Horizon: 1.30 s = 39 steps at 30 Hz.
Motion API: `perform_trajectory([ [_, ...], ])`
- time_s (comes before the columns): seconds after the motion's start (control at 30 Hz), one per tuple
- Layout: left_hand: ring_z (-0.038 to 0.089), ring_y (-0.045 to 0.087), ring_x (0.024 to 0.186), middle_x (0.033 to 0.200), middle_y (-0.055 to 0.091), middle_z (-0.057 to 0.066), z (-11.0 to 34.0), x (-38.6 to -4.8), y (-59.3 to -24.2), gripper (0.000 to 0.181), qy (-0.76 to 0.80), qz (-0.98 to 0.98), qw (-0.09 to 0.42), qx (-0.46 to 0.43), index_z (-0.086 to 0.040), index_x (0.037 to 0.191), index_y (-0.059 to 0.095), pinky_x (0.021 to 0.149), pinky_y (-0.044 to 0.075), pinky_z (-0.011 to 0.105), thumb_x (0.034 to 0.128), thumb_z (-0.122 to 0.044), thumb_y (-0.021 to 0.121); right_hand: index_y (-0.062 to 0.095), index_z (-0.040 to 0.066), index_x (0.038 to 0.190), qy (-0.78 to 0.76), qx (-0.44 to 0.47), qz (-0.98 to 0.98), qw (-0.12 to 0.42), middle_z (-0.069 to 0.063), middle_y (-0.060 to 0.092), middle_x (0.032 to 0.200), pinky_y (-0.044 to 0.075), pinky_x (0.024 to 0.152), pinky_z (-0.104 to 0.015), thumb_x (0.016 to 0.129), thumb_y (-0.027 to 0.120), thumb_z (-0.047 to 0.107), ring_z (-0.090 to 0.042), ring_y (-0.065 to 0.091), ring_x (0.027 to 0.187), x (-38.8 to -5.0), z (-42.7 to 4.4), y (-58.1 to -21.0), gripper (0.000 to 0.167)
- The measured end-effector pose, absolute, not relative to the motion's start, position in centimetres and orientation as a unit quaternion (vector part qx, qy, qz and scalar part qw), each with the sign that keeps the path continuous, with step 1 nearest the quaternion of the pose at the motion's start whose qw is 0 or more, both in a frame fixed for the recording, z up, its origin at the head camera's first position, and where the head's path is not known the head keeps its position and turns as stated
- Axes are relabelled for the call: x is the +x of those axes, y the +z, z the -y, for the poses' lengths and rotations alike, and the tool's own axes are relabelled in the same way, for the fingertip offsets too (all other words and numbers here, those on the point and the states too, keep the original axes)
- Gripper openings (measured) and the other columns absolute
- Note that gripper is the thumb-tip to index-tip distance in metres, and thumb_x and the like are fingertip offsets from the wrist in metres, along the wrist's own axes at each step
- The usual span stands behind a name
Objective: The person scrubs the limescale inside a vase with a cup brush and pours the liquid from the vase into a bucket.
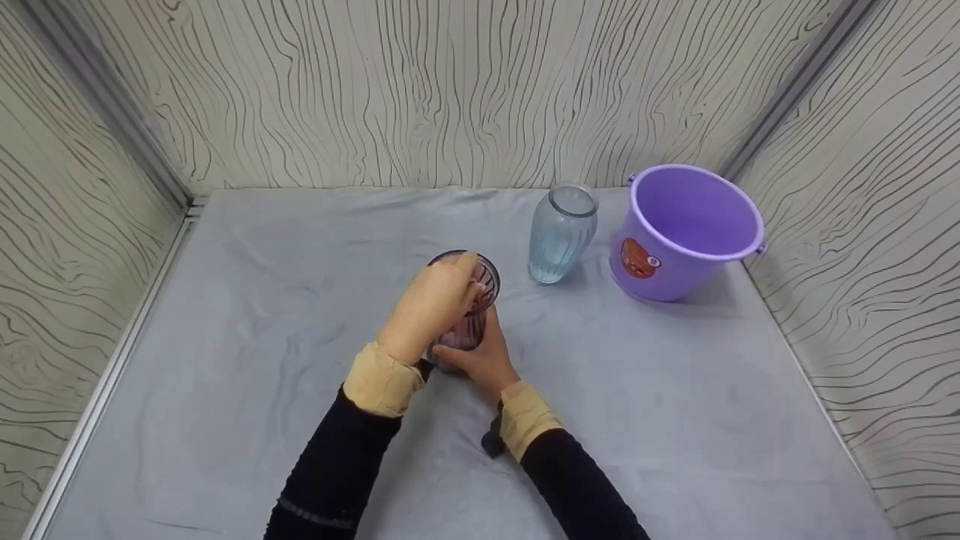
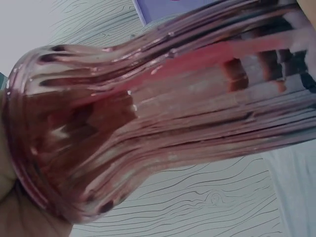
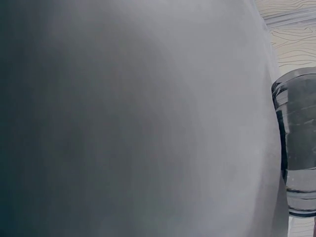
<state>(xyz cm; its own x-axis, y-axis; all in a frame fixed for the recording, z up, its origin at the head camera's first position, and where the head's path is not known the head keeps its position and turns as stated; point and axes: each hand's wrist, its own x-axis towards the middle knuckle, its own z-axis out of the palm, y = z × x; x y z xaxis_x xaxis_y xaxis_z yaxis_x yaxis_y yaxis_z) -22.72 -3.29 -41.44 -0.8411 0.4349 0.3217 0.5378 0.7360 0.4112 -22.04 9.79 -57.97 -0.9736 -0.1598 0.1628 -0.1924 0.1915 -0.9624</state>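
A ribbed purple-tinted glass vase (image 1: 471,324) stands tilted over the middle of the table, between both hands. My right hand (image 1: 491,358) grips its body from the right, thumb across the front. Over the flared mouth lies my left hand (image 1: 435,300), its fingers bent down at the opening; what they hold is hidden. In the left wrist view the vase (image 2: 182,113) fills the frame, and part of the left hand (image 2: 42,217) shows behind the rim. A pinkish-red streak (image 2: 197,59) runs lengthwise in the glass, its nature unclear.
A pale blue glass vase (image 1: 562,236) stands upright behind and right of the hands. Beside it is a purple bucket (image 1: 667,262). Grey cloth (image 1: 225,375) covers the table, with patterned walls (image 1: 420,90) around. Part of a glass object (image 3: 300,143) shows in the right wrist view.
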Motion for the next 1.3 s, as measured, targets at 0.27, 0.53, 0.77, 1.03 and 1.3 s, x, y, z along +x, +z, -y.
perform_trajectory([
  [0.27,0.035,0.068,0.084,0.094,0.063,0.014,3.3,-22.5,-42.4,0.015,-0.291,0.905,0.172,-0.257,-0.003,0.102,0.056,0.069,0.057,0.048,0.1016,-0.017,0.062,0.019,0.015,0.161,0.627,0.118,0.769,0.016,-0.003,0.029,0.163,0.024,0.121,-0.045,0.075,0.091,0.032,-0.019,0.032,0.147,-22.3,-10.0,-58.2,0.113],
  [0.53,0.028,0.063,0.077,0.087,0.059,0.011,3.4,-22.5,-43.2,0.014,-0.327,0.87,0.25,-0.272,-0.002,0.097,0.052,0.067,0.055,0.041,0.1028,-0.013,0.059,0.02,0.021,0.16,0.644,0.124,0.755,0.023,0.002,0.032,0.162,0.027,0.12,-0.041,0.074,0.093,0.027,-0.015,0.035,0.144,-22.4,-9.9,-58.4,0.114],
  [0.77,0.026,0.064,0.081,0.088,0.061,0.011,3.6,-22.5,-43.3,0.013,-0.333,0.854,0.279,-0.286,-0.001,0.098,0.054,0.071,0.055,0.04,0.1024,-0.013,0.059,0.021,0.018,0.16,0.636,0.111,0.763,0.02,-0.003,0.034,0.16,0.032,0.117,-0.042,0.073,0.093,0.03,-0.019,0.039,0.142,-22.2,-9.8,-58.3,0.114],
  [1.03,0.026,0.065,0.082,0.089,0.064,0.012,4.1,-22.4,-42.3,0.012,-0.328,0.83,0.341,-0.296,0.0,0.098,0.058,0.074,0.056,0.038,0.0995,-0.01,0.064,0.021,0.013,0.159,0.621,0.097,0.777,0.011,-0.01,0.039,0.157,0.034,0.116,-0.043,0.074,0.093,0.027,-0.022,0.043,0.138,-22.2,-9.6,-58.4,0.112],
  [1.3,0.024,0.061,0.078,0.088,0.062,0.013,4.7,-21.9,-40.5,0.012,-0.342,0.812,0.369,-0.294,0.0,0.098,0.057,0.07,0.054,0.036,0.0978,-0.008,0.065,0.021,0.013,0.159,0.626,0.085,0.775,0.003,-0.011,0.038,0.157,0.031,0.118,-0.047,0.072,0.093,0.027,-0.024,0.04,0.141,-22.2,-9.7,-58.2,0.113],
])
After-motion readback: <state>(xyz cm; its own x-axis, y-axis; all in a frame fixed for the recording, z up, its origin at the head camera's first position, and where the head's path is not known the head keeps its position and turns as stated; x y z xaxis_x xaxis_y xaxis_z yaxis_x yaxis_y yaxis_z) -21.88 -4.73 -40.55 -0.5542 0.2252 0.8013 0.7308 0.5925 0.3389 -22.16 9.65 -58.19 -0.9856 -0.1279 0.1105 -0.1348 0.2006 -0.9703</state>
